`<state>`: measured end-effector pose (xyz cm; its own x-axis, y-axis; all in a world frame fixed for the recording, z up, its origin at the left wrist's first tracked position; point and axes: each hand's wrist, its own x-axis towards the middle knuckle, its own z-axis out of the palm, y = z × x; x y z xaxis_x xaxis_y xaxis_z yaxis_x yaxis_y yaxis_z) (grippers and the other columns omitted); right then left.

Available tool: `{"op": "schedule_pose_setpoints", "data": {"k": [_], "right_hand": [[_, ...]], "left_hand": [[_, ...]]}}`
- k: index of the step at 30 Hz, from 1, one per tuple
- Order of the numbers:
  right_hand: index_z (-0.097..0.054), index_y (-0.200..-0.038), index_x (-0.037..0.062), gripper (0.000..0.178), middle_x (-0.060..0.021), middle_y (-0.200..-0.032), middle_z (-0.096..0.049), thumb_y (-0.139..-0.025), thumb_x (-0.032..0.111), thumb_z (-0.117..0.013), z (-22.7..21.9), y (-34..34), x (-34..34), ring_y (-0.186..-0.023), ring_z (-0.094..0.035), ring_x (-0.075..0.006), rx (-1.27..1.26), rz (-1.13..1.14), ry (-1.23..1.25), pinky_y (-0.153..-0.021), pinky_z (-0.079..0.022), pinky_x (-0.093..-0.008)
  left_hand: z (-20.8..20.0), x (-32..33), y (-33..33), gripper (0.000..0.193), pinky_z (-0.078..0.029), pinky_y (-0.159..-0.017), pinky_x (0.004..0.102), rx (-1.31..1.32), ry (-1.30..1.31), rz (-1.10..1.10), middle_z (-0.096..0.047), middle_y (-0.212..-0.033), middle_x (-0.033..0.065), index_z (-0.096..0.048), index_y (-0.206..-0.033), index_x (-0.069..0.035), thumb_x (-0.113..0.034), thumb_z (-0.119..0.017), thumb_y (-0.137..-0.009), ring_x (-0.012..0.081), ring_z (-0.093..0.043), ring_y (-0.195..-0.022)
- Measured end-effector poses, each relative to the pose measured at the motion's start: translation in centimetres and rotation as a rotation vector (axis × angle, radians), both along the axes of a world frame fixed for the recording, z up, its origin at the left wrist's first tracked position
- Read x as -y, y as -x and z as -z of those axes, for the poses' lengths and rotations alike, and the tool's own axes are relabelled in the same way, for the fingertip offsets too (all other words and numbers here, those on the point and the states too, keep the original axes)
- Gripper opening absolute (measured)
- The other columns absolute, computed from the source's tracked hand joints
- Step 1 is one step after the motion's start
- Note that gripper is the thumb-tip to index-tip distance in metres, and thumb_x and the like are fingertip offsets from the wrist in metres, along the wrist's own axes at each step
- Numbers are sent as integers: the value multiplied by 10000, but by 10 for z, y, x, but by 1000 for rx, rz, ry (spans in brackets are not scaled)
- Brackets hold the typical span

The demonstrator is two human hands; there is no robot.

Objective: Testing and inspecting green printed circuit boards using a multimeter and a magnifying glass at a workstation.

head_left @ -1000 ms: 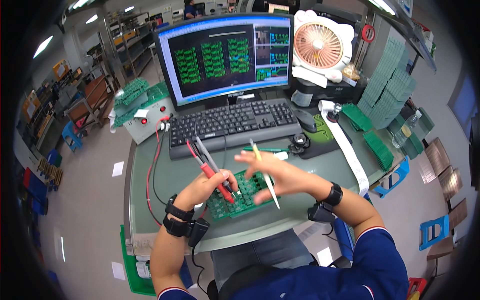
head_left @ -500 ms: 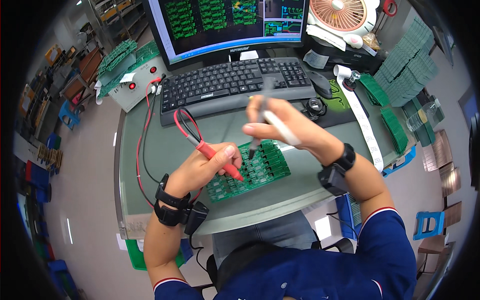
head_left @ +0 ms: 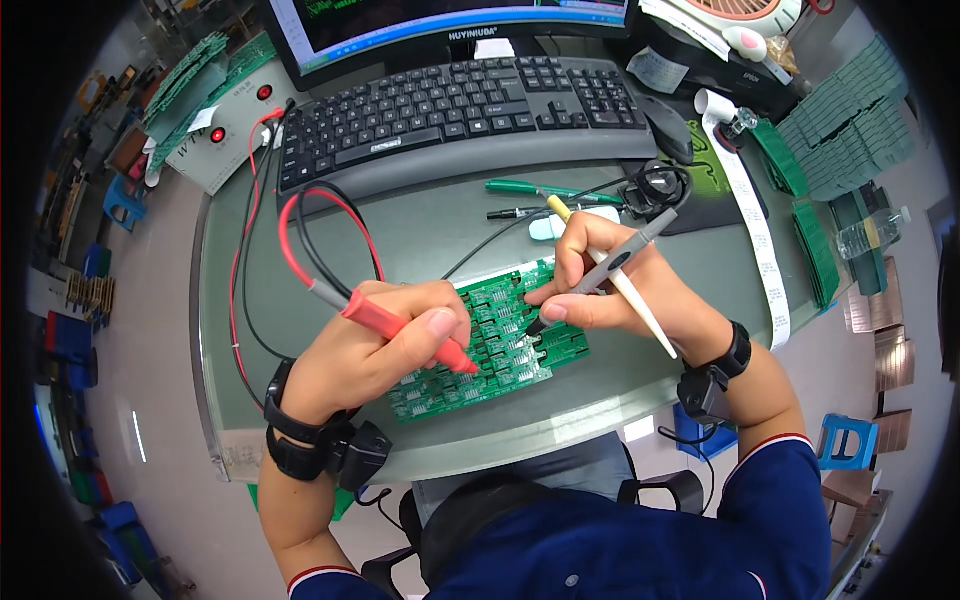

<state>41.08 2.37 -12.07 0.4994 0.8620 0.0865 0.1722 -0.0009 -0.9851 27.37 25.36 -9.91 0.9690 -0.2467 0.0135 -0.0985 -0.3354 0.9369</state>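
A green panel of several joined circuit boards [head_left: 515,375] lies on the table in front of me. My left hand [head_left: 385,335] is closed round a red test probe [head_left: 375,318], whose tip points down at the middle of the panel. My right hand [head_left: 620,285] pinches a grey, pen-shaped probe [head_left: 625,255] with a black tip, which is at the panel right of the red tip. A slim white stick with a yellow end [head_left: 645,312] is tucked between the same fingers. Whether either tip touches the board I cannot tell.
Behind the panel are a green pen [head_left: 520,188], a black keyboard [head_left: 450,115] and a mouse [head_left: 665,130]. A white box with red buttons [head_left: 235,125] stands far left, its red and black leads crossing the table. At right are a paper strip [head_left: 750,220] and stacked green boards [head_left: 850,110].
My right hand has come down from above the keyboard side to the panel, the grey probe now slanting. The view has tipped nearer the table. My left hand keeps its red probe.
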Motion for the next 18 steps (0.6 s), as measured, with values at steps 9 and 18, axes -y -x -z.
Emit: {"op": "schedule_pose_setpoints", "data": {"k": [9,18], "right_hand": [[-484,-772,89,316,49,-724,-493,-778,155,-794,10,-1,-1,-639,-457,-20,7,31,-36,-545,-346,-194],[-437,-788,74,310,12,-695,-497,-817,82,-746,7,-3,-3,-649,-519,-43,136,0,-4,-789,-605,-335]], "left_hand": [[11,2,-2,199,-442,-585,195,-73,121,-157,-617,-765,14,-545,-873,-17,-134,-699,-826,52,-576,-671],[13,6,0,190,-423,-593,192,-81,157,-194,-580,-776,14,-516,-886,-24,-110,-676,-831,56,-589,-726]]}}
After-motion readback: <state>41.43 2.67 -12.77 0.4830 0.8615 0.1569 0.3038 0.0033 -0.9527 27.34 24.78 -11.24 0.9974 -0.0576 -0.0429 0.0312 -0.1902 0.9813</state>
